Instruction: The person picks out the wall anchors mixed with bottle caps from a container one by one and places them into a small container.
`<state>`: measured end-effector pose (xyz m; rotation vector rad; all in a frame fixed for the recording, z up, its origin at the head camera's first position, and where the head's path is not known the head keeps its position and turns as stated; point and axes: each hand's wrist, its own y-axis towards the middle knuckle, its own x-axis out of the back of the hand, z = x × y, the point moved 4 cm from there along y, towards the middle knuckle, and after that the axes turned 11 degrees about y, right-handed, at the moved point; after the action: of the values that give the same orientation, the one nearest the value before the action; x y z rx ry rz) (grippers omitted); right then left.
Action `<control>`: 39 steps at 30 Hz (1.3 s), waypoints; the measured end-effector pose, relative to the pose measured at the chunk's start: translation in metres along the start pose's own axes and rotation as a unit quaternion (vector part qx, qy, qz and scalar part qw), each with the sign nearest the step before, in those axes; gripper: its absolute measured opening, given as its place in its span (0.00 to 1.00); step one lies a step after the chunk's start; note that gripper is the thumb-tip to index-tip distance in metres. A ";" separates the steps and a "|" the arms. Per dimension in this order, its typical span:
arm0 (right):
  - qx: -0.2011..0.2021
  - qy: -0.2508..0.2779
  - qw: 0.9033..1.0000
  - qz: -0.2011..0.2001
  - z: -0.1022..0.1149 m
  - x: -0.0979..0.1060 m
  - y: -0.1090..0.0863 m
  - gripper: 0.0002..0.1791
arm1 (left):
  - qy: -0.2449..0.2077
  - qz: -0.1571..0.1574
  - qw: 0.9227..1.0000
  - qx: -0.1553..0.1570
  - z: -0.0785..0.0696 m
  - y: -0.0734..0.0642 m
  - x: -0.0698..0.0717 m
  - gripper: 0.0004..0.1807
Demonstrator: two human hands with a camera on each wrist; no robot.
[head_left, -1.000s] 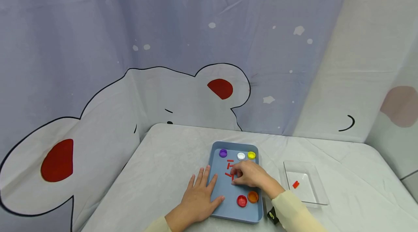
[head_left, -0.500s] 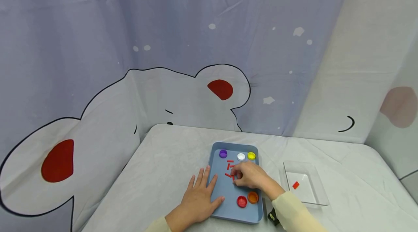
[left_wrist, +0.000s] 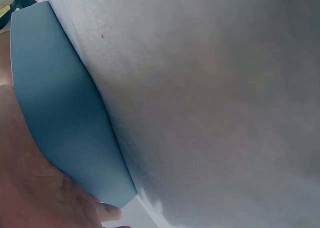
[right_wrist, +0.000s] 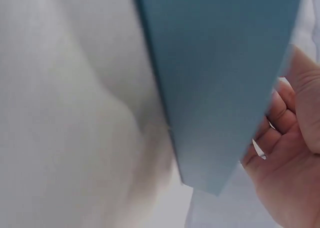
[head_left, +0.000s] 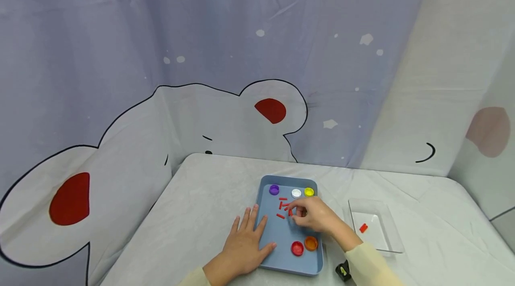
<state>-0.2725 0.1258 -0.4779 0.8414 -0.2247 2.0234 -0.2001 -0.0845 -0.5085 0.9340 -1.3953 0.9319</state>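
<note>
A shallow blue-grey tray (head_left: 277, 234) lies on the white-covered table. Several small red sticks (head_left: 280, 216) are scattered in its upper middle. Over them my right hand (head_left: 315, 216) pinches another red stick between thumb and fingertips; in the right wrist view its palm (right_wrist: 287, 183) shows beyond the tray's side, the fingertips hidden. My left hand (head_left: 245, 246) rests with spread fingers over the tray's left rim. Toward the tray's far end sit a purple cap (head_left: 274, 190), a white cap (head_left: 296, 193) and a yellow cap (head_left: 309, 192); nearer are a red cap (head_left: 297, 248) and an orange cap (head_left: 311, 243).
Right of the tray stands a clear square box (head_left: 384, 232) with red pieces (head_left: 364, 228) in it. A small black object (head_left: 343, 271) with a yellow-green mark lies by the right sleeve. A printed curtain (head_left: 217, 31) hangs behind the table.
My right hand has risen a little and shifted slightly right and away from me, with the red stick between its fingertips. The left hand stays on the tray's edge.
</note>
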 end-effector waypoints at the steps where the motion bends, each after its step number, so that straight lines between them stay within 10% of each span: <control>1: -0.001 0.006 1.000 -0.004 0.002 0.003 -0.002 0.11 | -0.001 0.000 1.000 0.000 0.000 0.000 0.000 0.42; 39: 0.047 0.032 0.982 -0.179 -0.006 0.083 -0.107 0.15 | -0.005 -0.013 1.000 -0.005 0.000 0.000 -0.002 0.42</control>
<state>-0.2191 0.2465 -0.4468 0.8095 0.0573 1.7294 -0.1999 -0.0846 -0.5106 0.9479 -1.3927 0.9013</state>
